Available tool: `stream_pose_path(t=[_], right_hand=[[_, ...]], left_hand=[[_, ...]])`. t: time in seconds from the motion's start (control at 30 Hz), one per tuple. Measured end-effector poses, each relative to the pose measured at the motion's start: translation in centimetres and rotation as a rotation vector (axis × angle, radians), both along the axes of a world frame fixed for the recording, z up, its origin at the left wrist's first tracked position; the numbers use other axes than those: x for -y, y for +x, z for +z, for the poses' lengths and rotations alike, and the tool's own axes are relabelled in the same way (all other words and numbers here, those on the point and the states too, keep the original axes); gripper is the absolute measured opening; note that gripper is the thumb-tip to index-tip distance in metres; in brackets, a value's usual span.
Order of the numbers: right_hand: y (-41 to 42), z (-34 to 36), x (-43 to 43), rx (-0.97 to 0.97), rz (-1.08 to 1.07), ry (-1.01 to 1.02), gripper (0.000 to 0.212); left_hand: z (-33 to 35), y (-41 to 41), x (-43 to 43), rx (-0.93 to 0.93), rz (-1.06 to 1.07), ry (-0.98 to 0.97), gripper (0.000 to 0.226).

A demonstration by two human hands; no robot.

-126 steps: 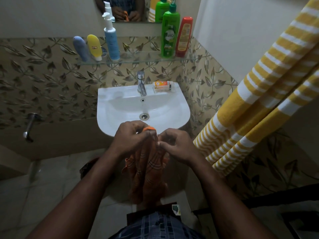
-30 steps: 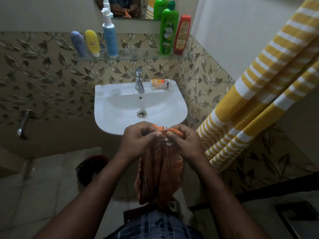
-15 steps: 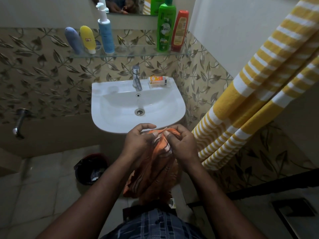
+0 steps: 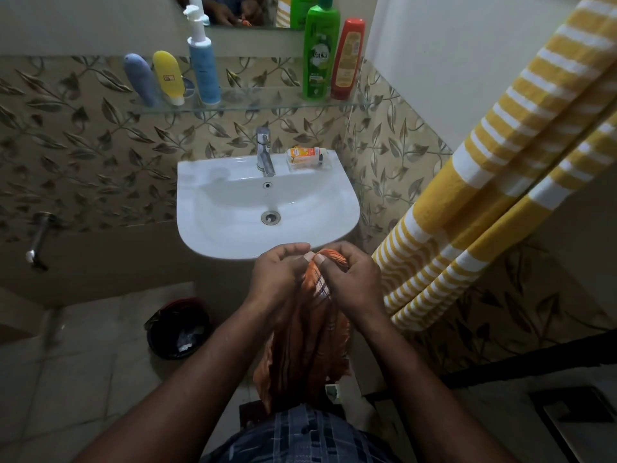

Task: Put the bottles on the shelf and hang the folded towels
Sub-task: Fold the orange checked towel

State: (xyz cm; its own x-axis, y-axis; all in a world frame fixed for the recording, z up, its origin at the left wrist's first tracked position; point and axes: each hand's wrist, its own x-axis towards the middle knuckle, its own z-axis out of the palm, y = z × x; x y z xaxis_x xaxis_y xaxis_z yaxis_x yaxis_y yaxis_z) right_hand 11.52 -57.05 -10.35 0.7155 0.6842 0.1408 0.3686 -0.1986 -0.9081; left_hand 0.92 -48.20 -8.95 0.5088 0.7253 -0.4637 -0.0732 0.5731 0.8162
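Now we are pinching the towel's [image 4: 305,342] top edge in both hands, left hand [image 4: 278,279] and right hand [image 4: 357,282] curled close together before the sink [image 4: 207,235], probably so it hangs straight for folding; the bottles [image 4: 320,61] are standing on the shelf [image 4: 260,103].

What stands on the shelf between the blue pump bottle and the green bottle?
Nothing: the head view shows bare glass shelf between the pump bottle and the green bottle.
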Motion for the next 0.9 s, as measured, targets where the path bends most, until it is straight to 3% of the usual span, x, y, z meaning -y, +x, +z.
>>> stream_pose_path(t=[0.17, 0.5, 0.6, 0.9], right_hand=[[0.3, 0.0, -0.2, 0.009, -0.04, -0.004, 0.004], [0.4, 0.4, -0.8, -0.085, -0.024, 0.019, 0.023], [0.5, 0.4, -1.1, -0.083, 0.002, 0.016, 0.018], [0.6, 0.8, -1.5, -0.024, 0.025, 0.023, 0.008]], left_hand=[[0.0, 0.2, -0.2, 0.015, -0.011, 0.035, 0.032], [0.9, -0.3, -0.6, 0.125, -0.026, -0.033, 0.023], [1.1, -0.3, -0.8, 0.122, -0.014, -0.03, 0.024], [0.9, -0.6, -1.4, 0.068, -0.012, 0.186, 0.023]])
